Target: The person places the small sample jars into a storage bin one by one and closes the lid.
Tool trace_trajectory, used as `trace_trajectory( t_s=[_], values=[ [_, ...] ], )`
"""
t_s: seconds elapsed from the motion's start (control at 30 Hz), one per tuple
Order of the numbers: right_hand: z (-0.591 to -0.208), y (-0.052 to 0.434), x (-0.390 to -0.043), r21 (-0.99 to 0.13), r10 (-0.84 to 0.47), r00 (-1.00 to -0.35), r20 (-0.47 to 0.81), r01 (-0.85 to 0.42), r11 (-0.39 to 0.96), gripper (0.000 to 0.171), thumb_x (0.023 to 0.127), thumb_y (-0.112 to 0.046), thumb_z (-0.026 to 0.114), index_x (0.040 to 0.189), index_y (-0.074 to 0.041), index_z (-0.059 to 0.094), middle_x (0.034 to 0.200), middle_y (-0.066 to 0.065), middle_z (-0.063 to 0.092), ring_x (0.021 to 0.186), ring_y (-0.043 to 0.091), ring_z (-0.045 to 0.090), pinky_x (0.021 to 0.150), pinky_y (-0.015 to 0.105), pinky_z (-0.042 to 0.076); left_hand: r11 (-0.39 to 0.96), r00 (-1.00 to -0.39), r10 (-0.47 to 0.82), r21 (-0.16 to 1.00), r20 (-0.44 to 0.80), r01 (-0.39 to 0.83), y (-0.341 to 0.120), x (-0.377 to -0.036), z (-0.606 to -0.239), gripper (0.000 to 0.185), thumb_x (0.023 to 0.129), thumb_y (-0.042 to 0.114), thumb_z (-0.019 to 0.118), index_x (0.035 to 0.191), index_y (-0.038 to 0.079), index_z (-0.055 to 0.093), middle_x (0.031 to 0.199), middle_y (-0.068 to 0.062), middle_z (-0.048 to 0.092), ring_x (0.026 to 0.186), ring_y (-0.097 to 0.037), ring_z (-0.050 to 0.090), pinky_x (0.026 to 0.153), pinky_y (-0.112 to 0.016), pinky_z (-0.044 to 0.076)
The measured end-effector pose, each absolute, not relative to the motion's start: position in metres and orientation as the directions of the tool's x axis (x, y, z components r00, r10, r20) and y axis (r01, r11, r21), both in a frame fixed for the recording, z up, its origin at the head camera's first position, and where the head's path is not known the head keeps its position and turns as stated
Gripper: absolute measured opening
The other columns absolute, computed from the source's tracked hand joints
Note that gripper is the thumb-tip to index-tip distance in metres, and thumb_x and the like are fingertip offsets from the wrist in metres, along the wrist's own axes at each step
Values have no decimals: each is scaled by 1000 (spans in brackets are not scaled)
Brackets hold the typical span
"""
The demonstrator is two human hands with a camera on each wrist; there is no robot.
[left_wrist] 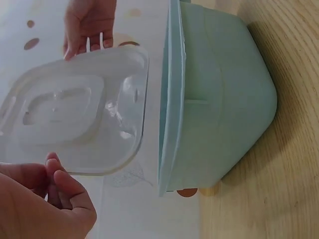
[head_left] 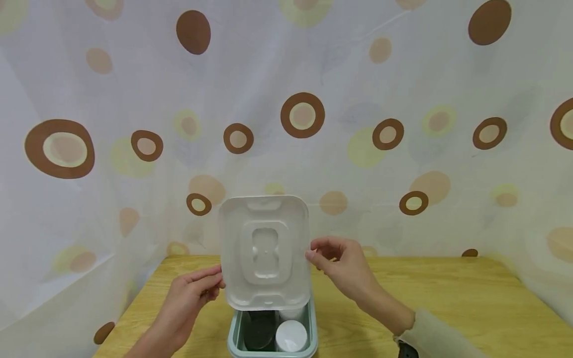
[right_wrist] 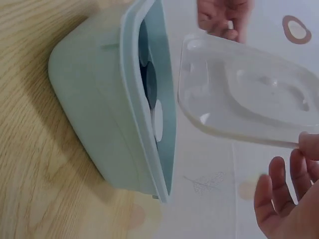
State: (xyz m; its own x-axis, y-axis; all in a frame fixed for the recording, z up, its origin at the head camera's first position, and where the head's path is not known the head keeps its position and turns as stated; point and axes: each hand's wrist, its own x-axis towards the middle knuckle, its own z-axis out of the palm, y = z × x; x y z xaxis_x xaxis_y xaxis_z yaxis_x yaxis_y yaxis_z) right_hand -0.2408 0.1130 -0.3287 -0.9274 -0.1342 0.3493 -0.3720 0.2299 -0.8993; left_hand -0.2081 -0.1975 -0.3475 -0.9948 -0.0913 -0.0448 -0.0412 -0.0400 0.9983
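Between my two hands a translucent white plastic lid (head_left: pixel 266 253) is held up, tilted nearly upright above a pale green plastic box (head_left: pixel 232 343). My left hand (head_left: pixel 185 301) pinches the lid's left edge between thumb and fingers. On the opposite edge, my right hand (head_left: pixel 344 268) pinches with thumb and forefinger. Inside the uncovered box stand a dark round-topped container (head_left: pixel 259 330) and a white-capped one (head_left: pixel 291 336); another white item (head_left: pixel 291 313) behind them is partly hidden by the lid. Both wrist views show the lid apart from the box's rim (left_wrist: pixel 172 99).
The box stands on a wood-grain table (head_left: pixel 429 303) near its front edge. Behind the table and at its sides hangs a white curtain (head_left: pixel 340 99) with brown and beige circles. A dark watch (head_left: pixel 407 349) is on the right wrist, below a light sleeve (head_left: pixel 440 338).
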Motion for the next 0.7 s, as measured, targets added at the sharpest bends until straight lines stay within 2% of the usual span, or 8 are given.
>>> trace_trajectory(
  t_s=[0.17, 0.23, 0.33, 0.4, 0.47, 0.53, 0.6, 0.7],
  values=[
    [-329, 113, -239, -885, -133, -901, 412, -431, 176, 12, 98, -7, 76, 107, -1, 75, 85, 10, 74, 72, 25, 71, 67, 31, 58, -83, -997, -72, 996, 28, 34, -190, -202, -336, 32, 107, 17, 55, 119, -8, 72, 99, -11, 76, 86, -22, 65, 80, -28, 56],
    [-331, 114, -238, -887, -142, -895, 423, -441, 139, 14, 97, -3, 76, 110, 2, 74, 89, 12, 76, 72, 26, 74, 67, 33, 61, -75, -998, -45, 996, 45, 48, -188, -201, -333, 37, 108, 22, 53, 124, -5, 72, 108, -11, 77, 94, -23, 68, 84, -29, 56],
    [-336, 114, -236, -888, -156, -891, 425, -444, 117, 15, 95, 3, 74, 111, 4, 73, 91, 14, 77, 73, 24, 75, 68, 34, 62, -34, -999, 12, 999, 40, 39, -186, -203, -334, 46, 110, 29, 51, 140, -1, 66, 130, -12, 72, 115, -23, 67, 93, -32, 54],
    [-341, 112, -234, -892, -166, -894, 415, -436, 120, 16, 94, 7, 70, 110, 5, 72, 90, 14, 77, 72, 22, 74, 69, 34, 63, 16, -998, 56, 1000, 23, 24, -185, -204, -338, 53, 111, 33, 50, 153, 1, 54, 148, -14, 61, 134, -26, 57, 104, -38, 50],
    [-347, 109, -233, -900, -179, -900, 397, -420, 119, 20, 92, 9, 66, 112, 6, 72, 88, 14, 77, 72, 22, 73, 69, 35, 63, 74, -996, 86, 997, 8, 14, -184, -207, -344, 59, 112, 34, 49, 159, 0, 43, 162, -15, 44, 150, -30, 39, 117, -47, 39],
    [-351, 107, -233, -906, -189, -910, 370, -398, 142, 30, 90, 8, 63, 118, 7, 71, 88, 13, 76, 72, 21, 72, 71, 34, 63, 149, -995, 102, 989, 3, 18, -182, -210, -350, 64, 112, 33, 48, 163, -2, 31, 169, -17, 29, 156, -36, 22, 124, -56, 24],
    [-356, 106, -232, -912, -198, -920, 337, -372, 176, 40, 88, 5, 62, 127, 9, 69, 89, 11, 74, 75, 21, 71, 72, 32, 62, 197, -994, 110, 980, 1, 23, -179, -213, -355, 67, 112, 31, 50, 164, -3, 24, 172, -19, 19, 158, -38, 10, 125, -59, 12],
    [-363, 105, -232, -911, -211, -936, 280, -329, 248, 53, 86, 2, 63, 138, 10, 63, 89, 7, 71, 78, 19, 67, 69, 26, 57, 239, -994, 111, 970, 8, 35, -174, -216, -364, 71, 111, 28, 52, 165, -3, 19, 172, -23, 12, 158, -41, 5, 125, -59, 9]
  ],
)
